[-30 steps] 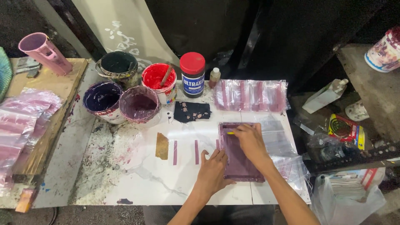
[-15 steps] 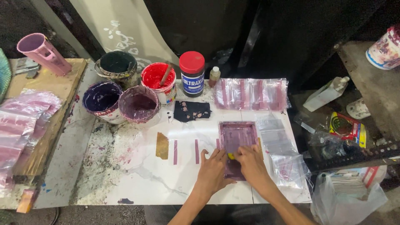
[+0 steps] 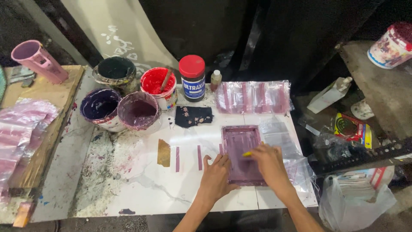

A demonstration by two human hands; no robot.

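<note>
- The right hand (image 3: 269, 165) is lying palm down on the small purple-stained printing screen (image 3: 241, 154), its fingers curled around something yellow (image 3: 247, 153), probably a small squeegee or scraper, though most of it is hidden.
- The left hand (image 3: 216, 177) is resting flat and released, fingers spread, pressing against the screen's left edge and the white surface (image 3: 141, 189) beside it.
- The screen is sitting near the front right of the surface, over a clear plastic sheet (image 3: 281, 137) that is sticking out on its right side.
- To do this pull well, I'd say the left hand should be bearing down firmly so the frame is not creeping, and the right should be drawing the yellow piece in one even stroke at steady pressure.
- Just left of the frame, two purple strips (image 3: 199, 157) and a tan scrap (image 3: 163, 152) are lying on the surface, close enough that a sliding frame could smear them.
- Behind the frame, a dark patterned cloth piece (image 3: 193, 116) and a row of clear bags with purple stripes (image 3: 253, 96) are lying flat.
- Further back left, open paint tubs are standing together: one red (image 3: 157, 81) with a stick in it, one mauve (image 3: 138, 111), one dark violet (image 3: 99, 105), one nearly black (image 3: 114, 69), plus a red-lidded jar (image 3: 192, 77).
</note>
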